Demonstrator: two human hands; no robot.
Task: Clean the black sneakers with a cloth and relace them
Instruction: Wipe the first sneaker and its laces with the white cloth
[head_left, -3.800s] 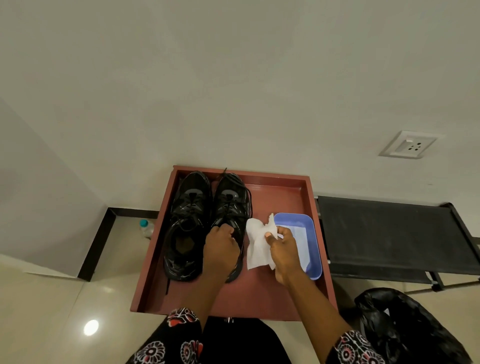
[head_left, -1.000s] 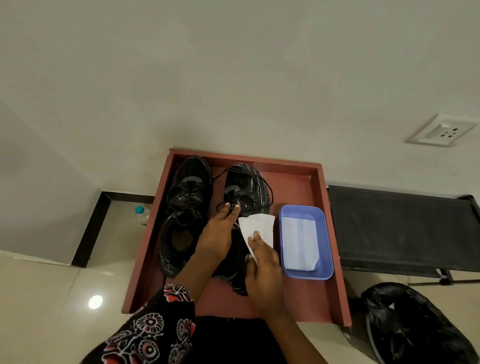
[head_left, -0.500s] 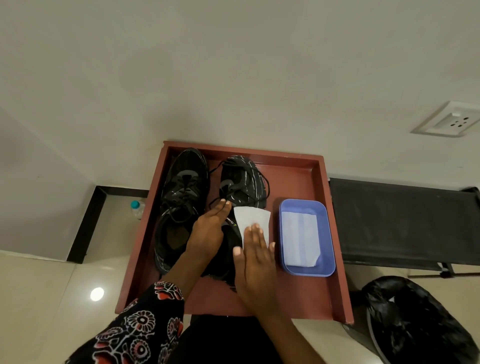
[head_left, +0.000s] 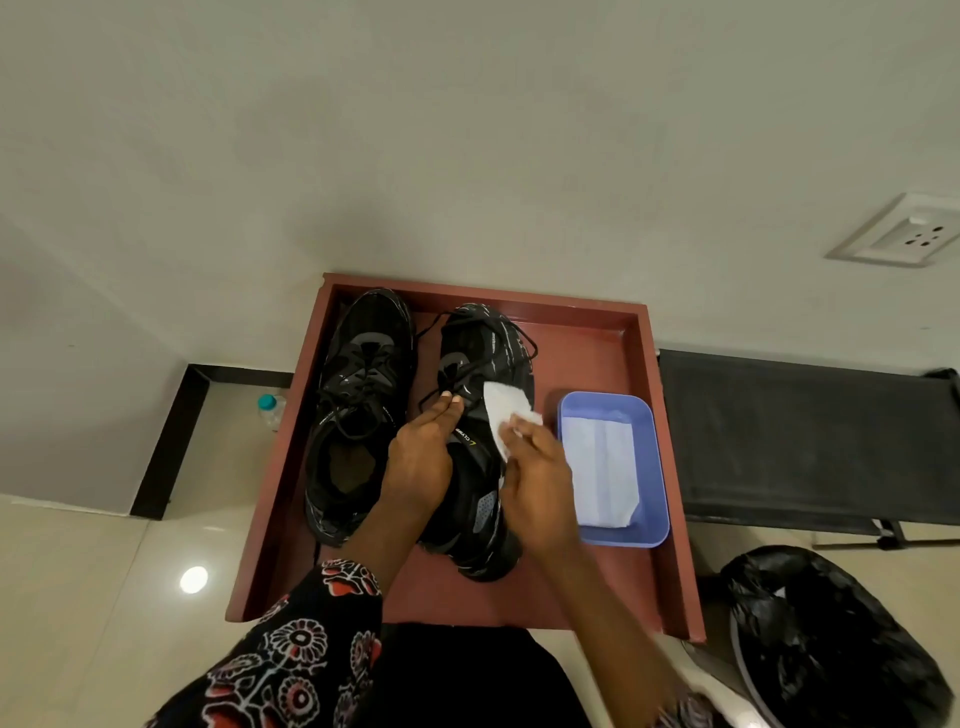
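Left to right across the red tray (head_left: 670, 467). Far left: first black sneaker (head_left: 358, 410), untouched, toe toward the wall, heel toward the wearer, laces loose. Next: left hand (head_left: 421, 457), fingers straight, resting on the tongue and laces of the second black sneaker (head_left: 478, 467), steadying rather than gripping. Second sneaker tipped onto its side, long axis running away from the body, parallel to the first, directly under both hands. Right of that: white cloth (head_left: 506, 410) pressed flat against the upturned side panel by the right hand (head_left: 540, 478), fingers extended over it, thumb not clearly visible. Farther right: blue tub (head_left: 657, 467) holding a spare folded cloth (head_left: 602, 467), just beside the right hand. Judged from this layout: wiping strokes best directed along the shoe's length, toe to heel, right hand nearer the exposed flank, left hand bracing. Lacing not yet begun.
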